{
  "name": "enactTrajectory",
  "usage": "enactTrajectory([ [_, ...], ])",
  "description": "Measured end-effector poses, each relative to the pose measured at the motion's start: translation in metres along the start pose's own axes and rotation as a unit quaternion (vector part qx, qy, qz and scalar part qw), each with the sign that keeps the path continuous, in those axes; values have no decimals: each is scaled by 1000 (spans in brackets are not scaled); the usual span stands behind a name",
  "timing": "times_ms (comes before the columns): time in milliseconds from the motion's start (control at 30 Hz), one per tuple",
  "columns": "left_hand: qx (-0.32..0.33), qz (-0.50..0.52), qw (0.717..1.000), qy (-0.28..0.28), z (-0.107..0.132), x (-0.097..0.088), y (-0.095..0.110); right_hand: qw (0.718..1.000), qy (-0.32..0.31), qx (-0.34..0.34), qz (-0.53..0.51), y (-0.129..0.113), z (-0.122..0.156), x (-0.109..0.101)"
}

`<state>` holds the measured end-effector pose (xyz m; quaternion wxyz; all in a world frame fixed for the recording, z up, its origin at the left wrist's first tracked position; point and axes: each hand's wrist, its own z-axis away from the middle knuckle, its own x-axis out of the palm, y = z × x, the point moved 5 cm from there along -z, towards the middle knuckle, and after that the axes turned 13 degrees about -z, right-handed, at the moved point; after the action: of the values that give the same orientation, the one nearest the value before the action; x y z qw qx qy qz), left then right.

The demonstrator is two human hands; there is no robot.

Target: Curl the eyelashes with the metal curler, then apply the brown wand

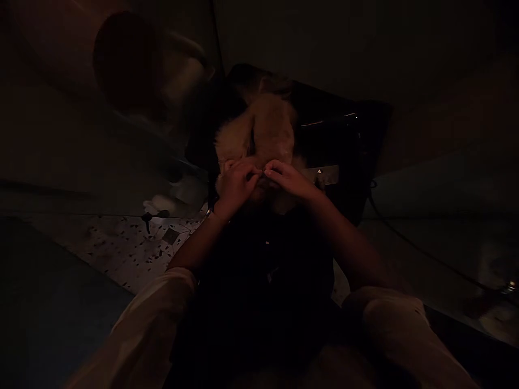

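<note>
In the head view, my left hand [239, 182] and right hand [291, 181] meet at the near end of a pale, fuzzy piece [275, 127], which lies on a dark surface [332, 143]. My fingertips draw near my thumbs, but in this gloom I cannot tell whether they clamp anything. A light plate [330, 174] sits just beyond my right wrist.

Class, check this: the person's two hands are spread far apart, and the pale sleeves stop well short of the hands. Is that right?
Not quite: the head view shows the left hand and right hand close together, fingertips nearly meeting, not far apart. The pale sleeves do stop well short of the hands.
</note>
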<state>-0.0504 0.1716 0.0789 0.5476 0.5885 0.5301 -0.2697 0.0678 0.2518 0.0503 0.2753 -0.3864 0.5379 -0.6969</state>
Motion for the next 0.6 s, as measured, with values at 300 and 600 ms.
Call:
enactTrajectory([
  [300, 21, 4, 1000, 4, 0, 1, 4, 997, 5, 17, -79, 6, 5, -3],
  [600, 9, 1, 1000, -3, -1, 1, 6, 998, 32, -16, -51, 7, 10, -13],
])
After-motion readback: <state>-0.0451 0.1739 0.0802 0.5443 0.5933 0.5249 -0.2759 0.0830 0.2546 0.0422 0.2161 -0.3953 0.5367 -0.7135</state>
